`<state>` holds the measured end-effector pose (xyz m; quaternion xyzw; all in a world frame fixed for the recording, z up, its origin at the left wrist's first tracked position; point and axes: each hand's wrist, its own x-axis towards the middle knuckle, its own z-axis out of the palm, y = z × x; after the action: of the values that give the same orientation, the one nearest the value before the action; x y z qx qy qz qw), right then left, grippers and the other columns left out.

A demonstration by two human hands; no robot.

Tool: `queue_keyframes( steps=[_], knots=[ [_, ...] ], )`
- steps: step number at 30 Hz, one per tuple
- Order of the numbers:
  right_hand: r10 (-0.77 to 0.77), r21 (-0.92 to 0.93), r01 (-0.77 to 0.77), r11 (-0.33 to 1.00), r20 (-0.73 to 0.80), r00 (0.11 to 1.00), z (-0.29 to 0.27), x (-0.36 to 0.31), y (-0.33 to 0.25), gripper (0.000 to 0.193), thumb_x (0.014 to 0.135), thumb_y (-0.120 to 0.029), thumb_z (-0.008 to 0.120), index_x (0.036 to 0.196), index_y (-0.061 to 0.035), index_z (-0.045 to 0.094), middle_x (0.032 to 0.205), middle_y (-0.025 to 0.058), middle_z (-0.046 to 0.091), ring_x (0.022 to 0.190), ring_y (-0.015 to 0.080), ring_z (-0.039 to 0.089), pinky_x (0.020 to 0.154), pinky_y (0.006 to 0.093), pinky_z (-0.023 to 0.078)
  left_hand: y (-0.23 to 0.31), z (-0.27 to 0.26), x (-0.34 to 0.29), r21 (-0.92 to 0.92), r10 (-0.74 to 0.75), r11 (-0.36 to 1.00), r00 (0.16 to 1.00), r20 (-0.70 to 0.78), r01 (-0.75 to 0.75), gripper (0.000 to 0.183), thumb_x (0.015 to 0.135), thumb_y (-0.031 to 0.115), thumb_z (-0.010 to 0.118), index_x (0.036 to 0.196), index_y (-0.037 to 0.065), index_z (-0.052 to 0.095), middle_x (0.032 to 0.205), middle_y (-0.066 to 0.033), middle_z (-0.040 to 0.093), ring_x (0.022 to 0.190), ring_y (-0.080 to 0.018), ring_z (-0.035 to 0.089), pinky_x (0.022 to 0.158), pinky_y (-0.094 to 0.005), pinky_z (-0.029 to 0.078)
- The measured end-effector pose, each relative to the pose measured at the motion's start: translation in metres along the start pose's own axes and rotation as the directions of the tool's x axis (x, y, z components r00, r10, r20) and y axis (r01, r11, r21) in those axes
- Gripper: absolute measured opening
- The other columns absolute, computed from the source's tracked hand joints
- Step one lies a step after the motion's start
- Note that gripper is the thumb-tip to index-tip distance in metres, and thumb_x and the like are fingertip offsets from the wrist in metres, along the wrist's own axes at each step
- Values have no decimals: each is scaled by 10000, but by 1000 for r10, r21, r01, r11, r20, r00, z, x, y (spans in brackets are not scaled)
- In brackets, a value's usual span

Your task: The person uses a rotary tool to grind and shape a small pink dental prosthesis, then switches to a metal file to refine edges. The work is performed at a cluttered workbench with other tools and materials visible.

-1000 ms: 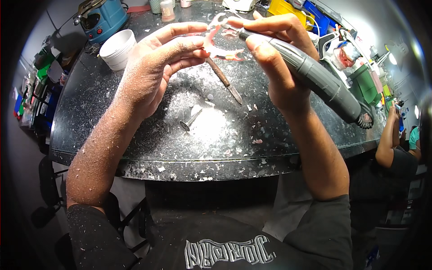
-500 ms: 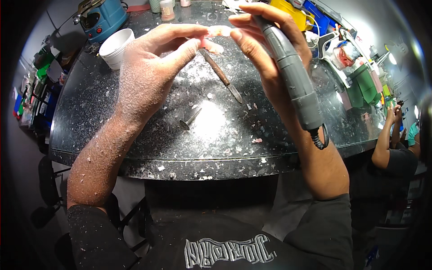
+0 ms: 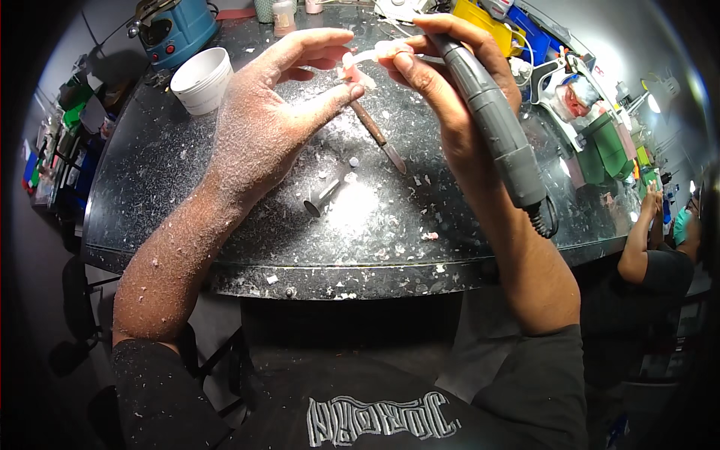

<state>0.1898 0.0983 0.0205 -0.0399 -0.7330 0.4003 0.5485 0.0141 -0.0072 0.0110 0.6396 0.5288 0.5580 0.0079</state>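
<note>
A small curved pink-and-white piece, which looks like a denture (image 3: pixel 355 72), is up over the far part of the bench. My right hand (image 3: pixel 442 97) pinches its right end between thumb and fingertips. That same hand also grips a dark grey rotary handpiece (image 3: pixel 487 116), its cord end pointing back toward me. My left hand (image 3: pixel 255 124), coated in pale dust, has its fingers spread apart around the denture's left side; the thumb tip is close to its lower end. Beneath lies a wooden-handled knife (image 3: pixel 369 126). A flat-headed metal pin (image 3: pixel 322 199) lies nearer me.
Dust and chips cover the black bench (image 3: pixel 360 255). A white tub (image 3: pixel 201 84) stands left, before a blue machine (image 3: pixel 180 37). Small jars (image 3: pixel 283 19) sit at the back. On the right are a green object (image 3: pixel 606 150) and a lamp (image 3: pixel 662 97); beyond, another person (image 3: pixel 652 259).
My left fingers have parted from the denture they were pinching. My right fingertips have taken hold of its right end. The handpiece has shifted slightly to the right.
</note>
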Motion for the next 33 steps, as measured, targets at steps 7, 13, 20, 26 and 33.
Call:
queue_keyframes(
  steps=[7,13,20,26,33],
  knots=[
    [35,-3,-35,999,40,999,-6,0,9,359,932,39,685,1274,-1,582,1088,148,708,1029,218,720,958,334,585,1,-5,0,-190,-166,967,985,42,171,260,965,114,708,1196,-3,699,1107,-120,744,1063,-166,713,976,-286,559],
    [50,27,-51,998,37,998,-1,-1,-1,383,916,60,682,1279,-7,580,1087,139,716,1047,203,714,969,315,564,-1,-6,2,-178,-192,964,980,44,197,235,964,114,709,1171,2,705,1101,-113,749,1061,-161,712,977,-288,557],
    [80,40,-82,996,41,996,-3,0,-1,393,909,63,685,1281,-10,580,1083,138,716,1042,204,712,968,320,562,-6,-7,1,-182,-204,960,977,65,212,221,962,127,714,1149,9,712,1086,-103,752,1048,-157,713,971,-283,556],
    [-6,-167,-19,986,-146,989,20,-1,-8,329,895,19,688,1216,6,617,1102,140,698,1028,195,701,926,312,564,-2,-8,1,-61,-114,992,993,28,115,211,931,110,741,1129,40,734,1074,-90,751,1036,-157,710,963,-283,555],
    [-121,-182,143,973,128,984,0,-2,3,440,881,11,748,1292,-66,609,1171,114,722,1120,193,692,1013,322,536,0,-7,1,20,99,995,995,-6,-99,220,880,62,778,1099,69,754,1076,-64,729,1047,-147,695,951,-277,554]
  ],
)
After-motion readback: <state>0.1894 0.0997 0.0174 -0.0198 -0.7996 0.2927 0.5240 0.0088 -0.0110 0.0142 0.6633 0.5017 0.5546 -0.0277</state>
